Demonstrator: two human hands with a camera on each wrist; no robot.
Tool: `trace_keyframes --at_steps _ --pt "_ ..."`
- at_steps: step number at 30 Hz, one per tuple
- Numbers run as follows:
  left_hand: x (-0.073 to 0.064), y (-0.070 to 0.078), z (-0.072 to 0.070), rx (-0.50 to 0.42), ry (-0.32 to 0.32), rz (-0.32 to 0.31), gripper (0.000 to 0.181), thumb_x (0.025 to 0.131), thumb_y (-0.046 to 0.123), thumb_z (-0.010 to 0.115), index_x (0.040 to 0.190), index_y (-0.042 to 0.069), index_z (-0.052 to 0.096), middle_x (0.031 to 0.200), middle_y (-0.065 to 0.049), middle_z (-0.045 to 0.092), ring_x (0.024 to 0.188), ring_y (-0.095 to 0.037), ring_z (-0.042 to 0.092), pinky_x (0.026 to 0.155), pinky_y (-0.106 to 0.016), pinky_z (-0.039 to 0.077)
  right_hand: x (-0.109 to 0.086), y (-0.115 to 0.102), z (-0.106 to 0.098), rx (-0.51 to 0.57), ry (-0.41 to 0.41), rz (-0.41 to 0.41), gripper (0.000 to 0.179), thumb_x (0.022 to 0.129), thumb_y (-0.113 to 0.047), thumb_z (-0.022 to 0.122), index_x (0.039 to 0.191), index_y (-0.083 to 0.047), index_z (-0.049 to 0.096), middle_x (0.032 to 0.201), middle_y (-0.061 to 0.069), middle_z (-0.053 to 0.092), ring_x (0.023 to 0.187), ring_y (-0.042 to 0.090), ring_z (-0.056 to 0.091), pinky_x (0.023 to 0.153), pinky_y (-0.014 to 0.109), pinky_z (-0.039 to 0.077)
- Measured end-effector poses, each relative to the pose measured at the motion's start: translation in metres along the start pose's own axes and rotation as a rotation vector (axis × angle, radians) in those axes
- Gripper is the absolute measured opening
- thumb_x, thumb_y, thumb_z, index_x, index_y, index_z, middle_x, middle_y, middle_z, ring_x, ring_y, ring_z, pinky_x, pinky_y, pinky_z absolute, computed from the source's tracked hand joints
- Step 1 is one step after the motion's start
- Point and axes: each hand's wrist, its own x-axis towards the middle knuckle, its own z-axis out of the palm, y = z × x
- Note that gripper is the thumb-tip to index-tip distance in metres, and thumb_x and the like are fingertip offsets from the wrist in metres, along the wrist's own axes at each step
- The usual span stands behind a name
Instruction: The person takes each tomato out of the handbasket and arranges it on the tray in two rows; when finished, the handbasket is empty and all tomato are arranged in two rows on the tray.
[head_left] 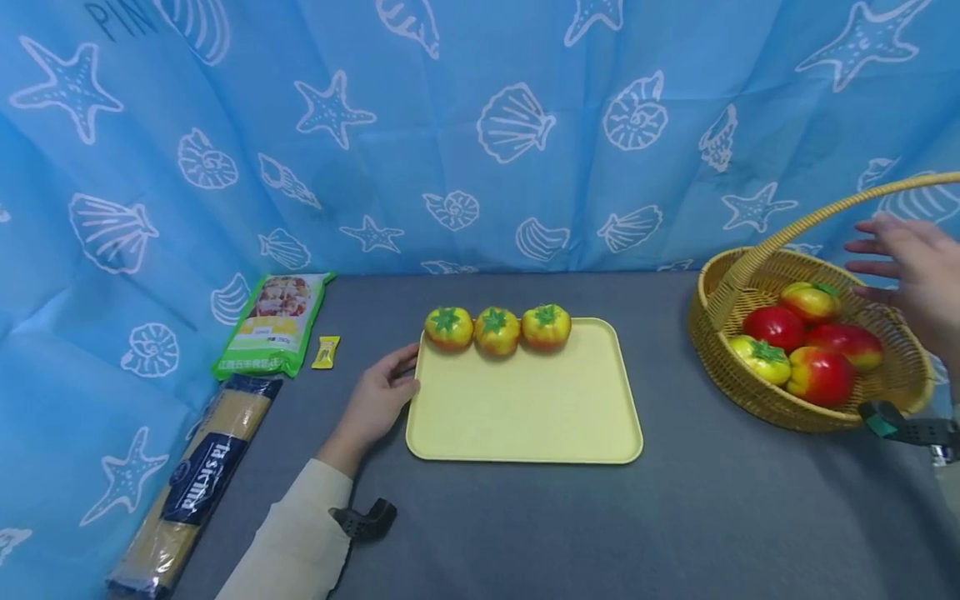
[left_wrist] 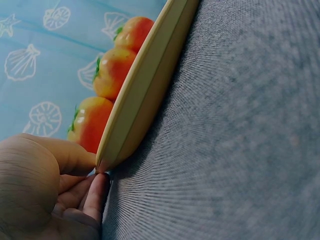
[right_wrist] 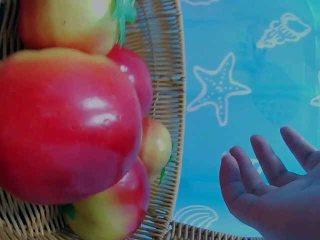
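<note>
My left hand [head_left: 380, 396] pinches the left rim of a pale yellow tray [head_left: 525, 408]. In the left wrist view, the thumb [left_wrist: 75, 156] meets the rim and the other fingers lie below it. Three yellow-orange persimmons [head_left: 497, 332] with green tops sit in a row along the tray's far edge. My right hand [head_left: 918, 271] hovers over the right side of a wicker basket [head_left: 712, 358], its fingers spread and holding nothing. Inside the basket are several red and yellow fruits [head_left: 821, 375], including persimmons [head_left: 761, 360] with green tops. The right wrist view shows a large red fruit [right_wrist: 75, 130] close up.
The basket's tall handle [head_left: 847, 200] arches beside the right hand. At left lie a green-edged food packet [head_left: 273, 325], a small yellow wrapped sweet [head_left: 326, 352] and a long spaghetti pack [head_left: 198, 483]. A blue shell-print curtain [head_left: 450, 125] hangs behind the grey table [head_left: 525, 533].
</note>
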Motion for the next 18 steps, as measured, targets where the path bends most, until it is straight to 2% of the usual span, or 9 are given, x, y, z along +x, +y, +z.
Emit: trace_keyframes --at_steps 1,4,5,6,10,12,15,17,18 --pt "0.0 0.0 0.0 0.003 0.002 -0.001 0.058 0.107 0.001 0.063 0.163 0.005 0.05 0.154 -0.02 0.057 0.133 -0.035 0.063 0.108 -0.048 0.055 0.002 -0.001 0.001 0.001 0.0 0.008 0.069 0.118 -0.052 0.03 0.175 -0.013 0.024 0.162 0.015 0.038 0.123 0.004 0.043 0.126 0.043 0.034" --pt "0.0 0.0 0.0 0.009 -0.001 -0.005 0.058 0.107 0.002 0.063 0.163 0.006 0.05 0.154 -0.018 0.058 0.134 -0.033 0.063 0.108 -0.047 0.055 0.009 0.001 0.002 0.028 0.009 0.023 0.067 0.117 -0.053 0.034 0.173 -0.016 0.031 0.146 0.0 0.049 0.115 0.005 0.046 0.108 0.026 0.049" --pt "0.0 -0.001 0.0 0.009 -0.004 -0.005 0.057 0.107 0.002 0.063 0.163 0.006 0.05 0.154 -0.018 0.058 0.134 -0.033 0.063 0.108 -0.047 0.054 0.012 0.003 0.002 0.042 0.008 0.026 0.066 0.117 -0.052 0.035 0.173 -0.017 0.032 0.143 -0.003 0.05 0.113 0.006 0.046 0.099 0.019 0.049" --pt "0.0 -0.001 0.0 0.009 -0.006 -0.007 0.058 0.107 0.002 0.063 0.163 0.006 0.05 0.154 -0.018 0.058 0.134 -0.033 0.062 0.109 -0.048 0.054 0.014 0.004 0.002 0.054 0.006 0.036 0.066 0.117 -0.053 0.036 0.173 -0.018 0.032 0.143 -0.004 0.05 0.115 0.008 0.047 0.1 0.02 0.049" --pt "-0.001 -0.003 0.001 0.003 -0.003 -0.015 0.058 0.107 0.003 0.064 0.163 0.007 0.05 0.154 -0.018 0.058 0.134 -0.034 0.062 0.109 -0.049 0.054 0.021 0.009 0.005 0.075 -0.023 0.085 0.076 0.114 -0.061 0.034 0.175 -0.016 0.024 0.164 0.011 0.04 0.14 0.024 0.045 0.117 0.036 0.042" --pt "-0.001 -0.002 0.001 -0.001 -0.004 -0.018 0.058 0.107 0.002 0.064 0.163 0.007 0.05 0.154 -0.018 0.058 0.134 -0.034 0.062 0.109 -0.048 0.054 0.021 0.011 0.006 0.083 -0.042 0.129 0.083 0.111 -0.067 0.031 0.176 -0.017 0.018 0.176 0.018 0.024 0.157 0.033 0.029 0.129 0.055 0.025" --pt "-0.001 -0.001 0.001 -0.004 -0.004 -0.017 0.058 0.107 0.002 0.064 0.163 0.007 0.05 0.154 -0.018 0.057 0.134 -0.034 0.062 0.109 -0.048 0.054 0.021 0.015 0.008 0.099 -0.053 0.179 0.086 0.106 -0.074 0.03 0.175 -0.025 0.019 0.178 0.019 0.017 0.162 0.043 0.016 0.129 0.06 0.019" --pt "-0.001 0.0 0.001 -0.003 -0.003 -0.015 0.058 0.108 0.002 0.063 0.163 0.007 0.05 0.154 -0.018 0.058 0.134 -0.034 0.062 0.109 -0.047 0.054 0.021 0.018 0.008 0.096 -0.065 0.203 0.076 0.106 -0.074 0.03 0.169 -0.034 0.026 0.177 0.024 0.013 0.161 0.05 0.011 0.127 0.068 0.012" --pt "0.0 0.0 0.001 -0.003 -0.002 -0.015 0.058 0.108 0.002 0.063 0.163 0.007 0.05 0.154 -0.018 0.058 0.134 -0.033 0.062 0.109 -0.048 0.054 0.022 0.019 0.009 0.081 -0.069 0.209 0.076 0.106 -0.075 0.03 0.168 -0.031 0.028 0.176 0.027 0.014 0.16 0.052 0.013 0.127 0.069 0.013"
